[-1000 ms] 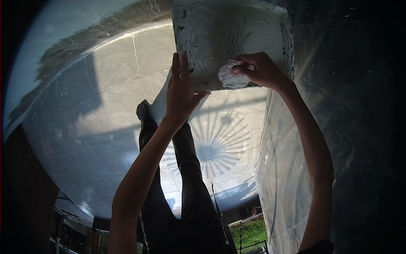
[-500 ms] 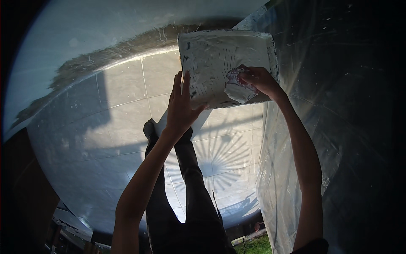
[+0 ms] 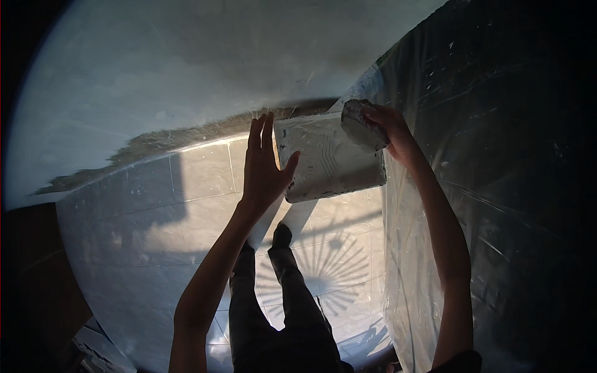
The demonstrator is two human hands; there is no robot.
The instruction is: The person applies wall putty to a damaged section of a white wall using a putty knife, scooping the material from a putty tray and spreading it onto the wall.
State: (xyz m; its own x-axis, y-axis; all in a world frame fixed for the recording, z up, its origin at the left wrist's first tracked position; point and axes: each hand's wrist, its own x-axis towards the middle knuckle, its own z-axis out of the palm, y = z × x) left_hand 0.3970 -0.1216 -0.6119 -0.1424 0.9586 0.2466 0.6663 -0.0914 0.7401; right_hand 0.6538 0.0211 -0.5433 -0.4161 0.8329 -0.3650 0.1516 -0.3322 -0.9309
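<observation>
A paint tray (image 3: 336, 168), rectangular with a ribbed bottom and smeared with white paint, lies below my hands. My right hand (image 3: 392, 127) grips a paint-smeared, roundish pad (image 3: 362, 127), perhaps a sponge or folded cloth, over the tray's far right corner. Its underside is pale, and my fingers hide part of its back. At the tray's left edge is my left hand (image 3: 264, 165), fingers stretched out and thumb apart, holding nothing. The thumb overlaps the tray in view; whether it touches cannot be told.
Ahead rises a wall (image 3: 205, 81), painted pale above a rough grey unpainted strip (image 3: 168, 143) along its foot. Clear plastic sheeting (image 3: 423, 248) hangs on the right. Pale floor tiles (image 3: 211, 177) carry sunlight and a spoked shadow. My legs (image 3: 280, 292) stand below the tray.
My right hand has lifted the pad from inside the tray up to its far right corner. The view has tilted up, showing more wall. My left hand stays open by the tray's left side.
</observation>
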